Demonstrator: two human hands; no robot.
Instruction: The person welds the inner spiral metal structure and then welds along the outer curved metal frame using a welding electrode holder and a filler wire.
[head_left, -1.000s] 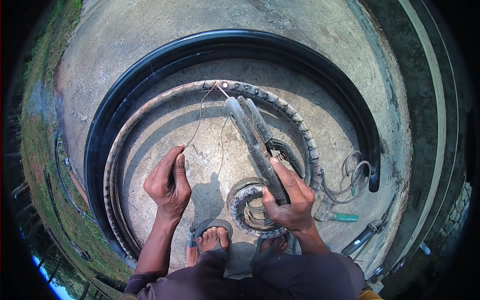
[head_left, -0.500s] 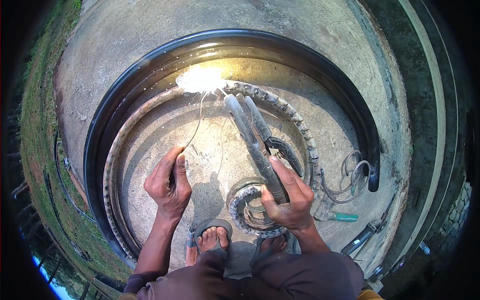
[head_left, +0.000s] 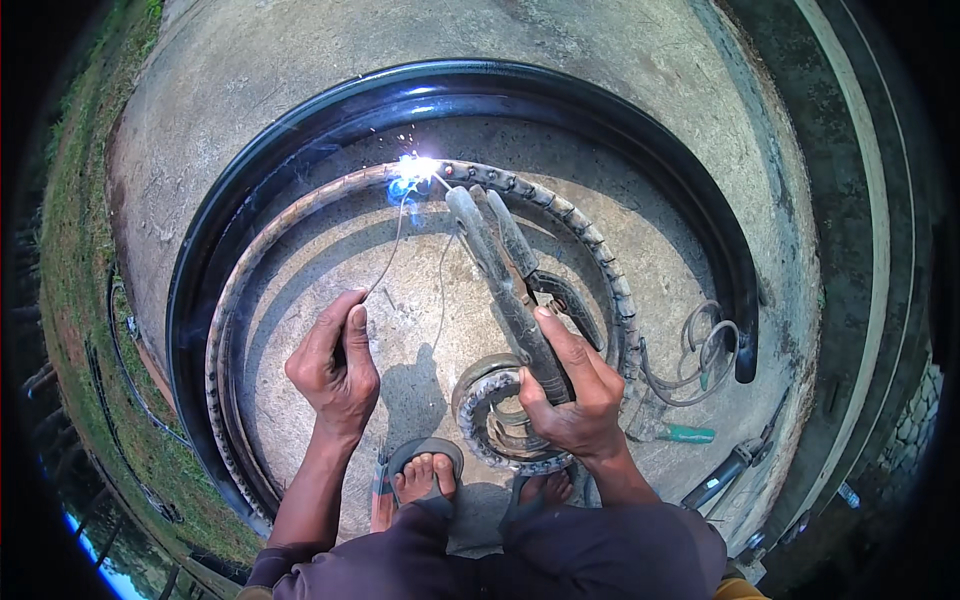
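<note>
My left hand [head_left: 335,370] pinches a thin metal wire [head_left: 395,250] between thumb and fingertips. The wire rises to a bright bluish-white welding arc [head_left: 415,170] with small sparks. My right hand [head_left: 580,400] is wrapped around a worn dark electrode holder [head_left: 505,290], tilted up and left. A short electrode [head_left: 441,181] runs from its jaws to the glare. The arc burns on a scroll-shaped metal bar [head_left: 280,225] with ridged weld marks, curling into a small spiral [head_left: 470,410] near my feet. Glare hides the exact contact point.
A large glossy black curved tube [head_left: 480,72] arches around the far side of the bar on the concrete floor [head_left: 400,320]. Looped grey cable [head_left: 690,395], a green-handled tool [head_left: 688,434] and a dark power tool [head_left: 720,480] lie at right. My sandalled feet [head_left: 428,475] stand close. Grass [head_left: 90,280] borders the left.
The broad yellow-white glare has shrunk to a small bluish arc, and the surroundings look darker and bluer. Both hands have shifted only slightly, keeping their grips.
</note>
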